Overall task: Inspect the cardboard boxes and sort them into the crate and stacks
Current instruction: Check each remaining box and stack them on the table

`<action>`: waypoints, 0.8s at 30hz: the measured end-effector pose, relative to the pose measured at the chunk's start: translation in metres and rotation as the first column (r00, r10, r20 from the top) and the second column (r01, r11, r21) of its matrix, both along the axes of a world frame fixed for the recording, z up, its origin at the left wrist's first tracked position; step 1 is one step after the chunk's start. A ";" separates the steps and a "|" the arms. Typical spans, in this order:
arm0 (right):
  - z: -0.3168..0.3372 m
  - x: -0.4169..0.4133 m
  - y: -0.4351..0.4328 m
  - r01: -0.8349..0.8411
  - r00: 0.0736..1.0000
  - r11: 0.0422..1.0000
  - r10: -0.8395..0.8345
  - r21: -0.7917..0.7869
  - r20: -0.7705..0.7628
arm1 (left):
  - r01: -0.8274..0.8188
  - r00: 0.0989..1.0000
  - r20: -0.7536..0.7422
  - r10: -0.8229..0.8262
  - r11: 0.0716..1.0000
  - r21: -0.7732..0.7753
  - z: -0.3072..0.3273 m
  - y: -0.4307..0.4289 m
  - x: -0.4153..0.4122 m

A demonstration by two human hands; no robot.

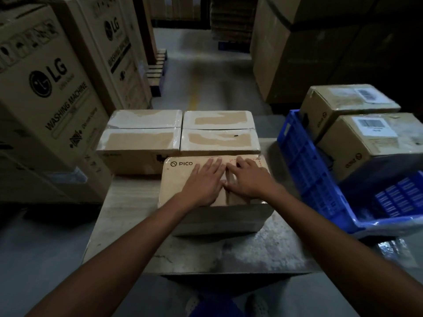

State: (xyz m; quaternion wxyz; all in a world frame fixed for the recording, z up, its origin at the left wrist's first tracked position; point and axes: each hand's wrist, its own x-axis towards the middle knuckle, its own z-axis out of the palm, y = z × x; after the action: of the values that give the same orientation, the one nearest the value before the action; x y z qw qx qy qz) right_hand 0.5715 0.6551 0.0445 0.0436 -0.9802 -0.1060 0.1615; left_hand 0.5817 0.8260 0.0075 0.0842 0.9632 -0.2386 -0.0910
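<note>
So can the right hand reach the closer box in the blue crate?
Probably yes. The right hand rests on the PICO box, holding nothing, and the closer box sits in the blue crate just to its right with nothing between them.

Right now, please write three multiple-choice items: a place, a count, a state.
1. Where does the PICO box stand? A) on the floor B) on the table C) on a shelf
2. How many cardboard boxes sit in the blue crate? A) none B) two C) four
3. How are the left hand and right hand? A) resting on the PICO box top B) gripping its sides C) lifted clear
1 B: table surface shows around it. 2 B: two labelled boxes stand inside. 3 A: both palms lie on top.
</note>
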 end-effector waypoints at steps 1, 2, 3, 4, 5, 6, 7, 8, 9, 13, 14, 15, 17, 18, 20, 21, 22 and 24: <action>0.002 -0.001 -0.004 0.000 1.000 1.000 -0.001 0.025 0.016 | -0.005 1.000 0.004 0.005 1.000 -0.010 0.003 -0.001 -0.003; 0.003 -0.002 -0.008 0.010 0.998 0.999 -0.013 0.051 0.056 | -0.014 1.000 0.013 0.014 0.999 -0.031 0.006 -0.005 -0.008; 0.002 -0.006 -0.012 0.024 0.994 0.997 -0.031 0.068 0.107 | -0.023 0.999 0.024 0.025 0.998 -0.061 0.007 -0.009 -0.015; 0.000 -0.011 -0.015 0.034 0.988 0.997 -0.044 0.067 0.151 | -0.036 0.999 0.034 0.039 0.996 -0.085 0.006 -0.014 -0.022; -0.004 -0.017 -0.017 0.034 0.982 0.998 -0.042 0.046 0.183 | -0.052 0.997 0.045 0.057 0.994 -0.093 0.002 -0.019 -0.030; -0.009 -0.022 -0.019 0.024 0.978 1.000 -0.027 0.017 0.206 | -0.071 0.995 0.061 0.076 0.994 -0.085 -0.002 -0.023 -0.037; -0.014 -0.027 -0.020 0.005 0.974 1.000 -0.004 -0.004 0.226 | -0.091 0.992 0.076 0.097 0.993 -0.074 -0.006 -0.025 -0.041; -0.018 -0.030 -0.022 -0.016 0.970 1.000 0.017 -0.009 0.241 | -0.111 0.990 0.084 0.116 0.991 -0.069 -0.009 -0.028 -0.042; -0.020 -0.031 -0.024 -0.035 0.970 0.999 0.035 -0.003 0.243 | -0.125 0.988 0.084 0.131 0.990 -0.070 -0.009 -0.029 -0.042; -0.012 -0.038 -0.036 -0.056 0.977 0.996 0.039 0.073 0.212 | -0.147 0.980 0.101 0.170 0.968 -0.201 -0.003 -0.034 -0.049; -0.010 -0.044 -0.037 -0.031 0.974 0.995 0.009 0.094 0.227 | -0.150 0.975 0.124 0.185 0.956 -0.251 -0.003 -0.035 -0.055; -0.009 -0.052 -0.037 -0.013 0.968 0.995 -0.013 0.102 0.249 | -0.150 0.970 0.146 0.196 0.950 -0.274 -0.004 -0.036 -0.061; -0.011 -0.066 -0.037 -0.013 0.959 0.996 -0.012 0.087 0.282 | -0.155 0.967 0.163 0.197 0.959 -0.238 -0.007 -0.038 -0.068; -0.012 -0.069 -0.037 -0.019 0.957 0.996 -0.007 0.085 0.290 | -0.165 0.969 0.150 0.198 0.964 -0.207 -0.009 -0.039 -0.069; -0.013 -0.065 -0.038 -0.027 0.956 0.996 0.000 0.086 0.293 | -0.178 0.974 0.116 0.196 0.972 -0.151 -0.009 -0.040 -0.067; -0.011 -0.060 -0.039 -0.031 0.957 0.996 0.004 0.089 0.291 | -0.174 0.976 0.111 0.188 0.976 -0.129 -0.007 -0.041 -0.065; -0.011 -0.054 -0.039 -0.030 0.959 0.994 -0.001 0.103 0.285 | -0.168 0.978 0.107 0.180 0.979 -0.116 -0.006 -0.043 -0.062; -0.010 -0.041 -0.041 -0.026 0.962 0.986 -0.020 0.165 0.272 | -0.175 0.979 0.089 0.184 0.980 -0.096 -0.003 -0.047 -0.054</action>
State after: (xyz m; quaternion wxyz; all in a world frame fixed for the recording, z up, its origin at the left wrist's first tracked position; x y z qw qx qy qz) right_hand 0.5309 0.6143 0.0347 0.1103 -0.9858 -0.1254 0.0158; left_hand 0.5279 0.7793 0.0048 0.1224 0.9794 -0.1583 -0.0253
